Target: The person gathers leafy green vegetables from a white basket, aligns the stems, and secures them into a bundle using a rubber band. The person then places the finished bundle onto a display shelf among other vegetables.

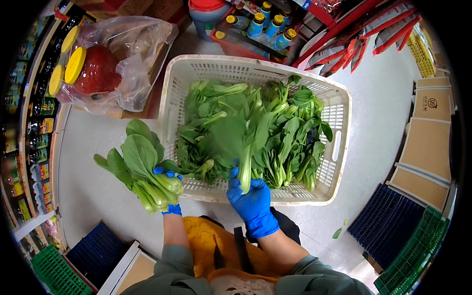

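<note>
Both my hands wear blue gloves. My left hand (169, 177) is closed around a bunch of bok choy (142, 162), held just left of the crate; the leaves hide most of the fingers. In my right hand (250, 197) is a single bok choy (245, 169), gripped by its pale base, its leaves blurred and pointing away from me over the crate. The white plastic crate (343, 147) has slotted walls and holds many loose bok choy (295, 136), heaped in layers. A dark object shows among the leaves at its right side.
Beyond the crate stand a red basket (230, 48) of blue-labelled bottles (255, 25) and a lidded bucket (208, 18). Bagged jars with yellow lids (75, 64) sit at the upper left. Shelves line the left; blue crates (385, 221) and green crates (411, 250) are at right. A loose leaf (337, 233) lies on the floor.
</note>
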The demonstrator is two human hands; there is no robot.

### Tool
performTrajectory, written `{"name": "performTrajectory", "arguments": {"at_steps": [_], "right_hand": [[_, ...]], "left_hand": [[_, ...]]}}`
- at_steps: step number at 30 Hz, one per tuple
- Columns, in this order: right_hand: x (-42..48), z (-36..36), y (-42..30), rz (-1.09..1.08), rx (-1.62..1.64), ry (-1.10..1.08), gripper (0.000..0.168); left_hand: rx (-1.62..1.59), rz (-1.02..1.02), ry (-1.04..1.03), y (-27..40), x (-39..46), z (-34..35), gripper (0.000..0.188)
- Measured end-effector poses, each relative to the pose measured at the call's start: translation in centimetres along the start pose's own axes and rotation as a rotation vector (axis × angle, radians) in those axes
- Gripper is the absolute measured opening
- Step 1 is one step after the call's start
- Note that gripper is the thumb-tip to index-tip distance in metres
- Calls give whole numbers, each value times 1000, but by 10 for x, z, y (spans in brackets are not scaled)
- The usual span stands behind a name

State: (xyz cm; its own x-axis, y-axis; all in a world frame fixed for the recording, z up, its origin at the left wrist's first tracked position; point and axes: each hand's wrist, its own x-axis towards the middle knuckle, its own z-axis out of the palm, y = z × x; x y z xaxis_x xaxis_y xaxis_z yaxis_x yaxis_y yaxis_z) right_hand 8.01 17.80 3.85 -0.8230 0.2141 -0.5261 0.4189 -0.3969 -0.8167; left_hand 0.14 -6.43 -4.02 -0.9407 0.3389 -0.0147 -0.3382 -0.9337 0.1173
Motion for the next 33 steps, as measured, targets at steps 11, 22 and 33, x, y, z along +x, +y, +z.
{"name": "performTrajectory", "arguments": {"at_steps": [11, 22, 33], "right_hand": [[0, -48, 31, 121, 8, 472, 52], [62, -62, 77, -59, -769, 629, 32], [-219, 127, -249, 104, -66, -555, 41]], "left_hand": [[114, -96, -66, 5, -16, 77, 55], [342, 3, 643, 65, -193, 208, 78], [84, 91, 538, 45, -232, 375, 52]]}}
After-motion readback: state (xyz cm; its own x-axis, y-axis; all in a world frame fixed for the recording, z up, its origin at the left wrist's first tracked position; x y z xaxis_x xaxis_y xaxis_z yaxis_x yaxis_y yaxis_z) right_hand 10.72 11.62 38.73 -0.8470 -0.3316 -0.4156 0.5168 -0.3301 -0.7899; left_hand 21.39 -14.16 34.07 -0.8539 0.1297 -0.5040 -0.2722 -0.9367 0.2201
